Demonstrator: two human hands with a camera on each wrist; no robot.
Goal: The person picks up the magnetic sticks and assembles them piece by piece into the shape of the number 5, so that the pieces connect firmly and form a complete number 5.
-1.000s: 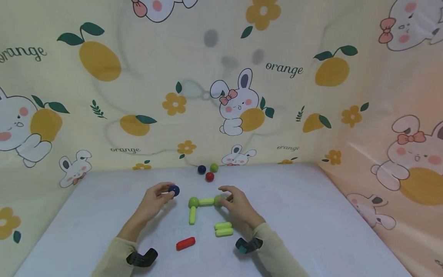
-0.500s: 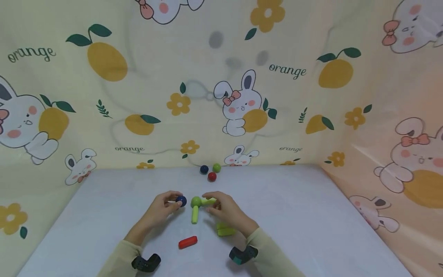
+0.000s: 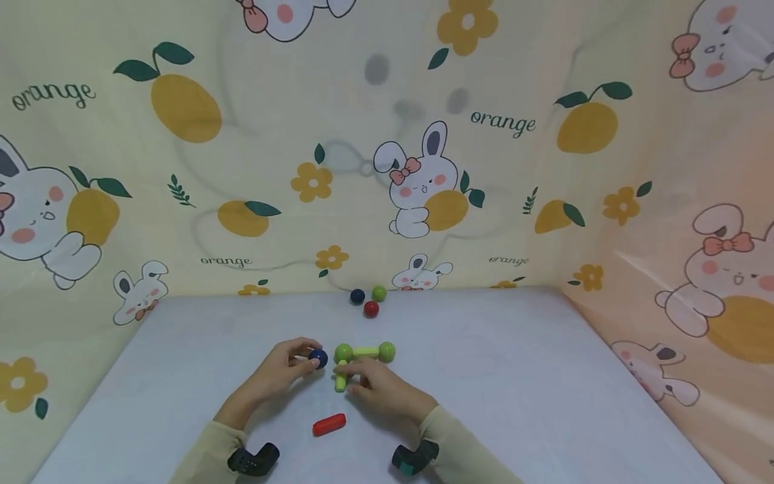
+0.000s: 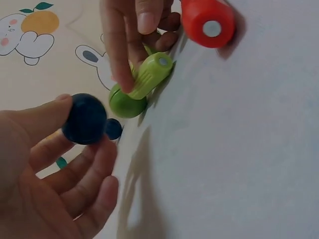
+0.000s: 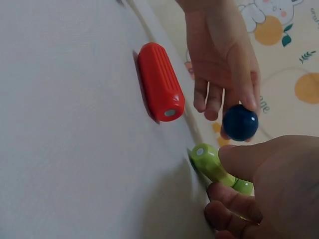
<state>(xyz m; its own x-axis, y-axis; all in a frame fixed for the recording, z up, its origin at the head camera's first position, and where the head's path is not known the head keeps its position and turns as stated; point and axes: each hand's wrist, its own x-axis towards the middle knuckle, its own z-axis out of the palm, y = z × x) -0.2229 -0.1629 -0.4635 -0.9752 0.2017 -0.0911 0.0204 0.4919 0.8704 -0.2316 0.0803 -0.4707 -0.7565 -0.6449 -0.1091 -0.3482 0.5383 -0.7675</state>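
In the head view my left hand (image 3: 283, 371) holds a dark blue ball (image 3: 318, 358) between thumb and fingers, just above the table. Beside it lies a piece made of a green ball (image 3: 343, 352), a light green rod (image 3: 365, 351) leading right to another green ball (image 3: 387, 351), and a green rod (image 3: 341, 384) toward the front. My right hand (image 3: 383, 390) is at this front rod. In the left wrist view its fairly straight index finger (image 4: 119, 55) touches the rod near the ball, while the thumb (image 4: 148, 20) looks apart from it.
A red rod (image 3: 329, 425) with a metal disc on its end lies in front of the hands. At the back of the white table (image 3: 514, 376) sit a blue ball (image 3: 357, 296), a green ball (image 3: 379, 293) and a red ball (image 3: 371, 309). A printed cloth rises behind.
My right hand has moved left from the right green ball to the front rod, now hiding the two loose green rods. My left hand has brought the blue ball rightward and lower.
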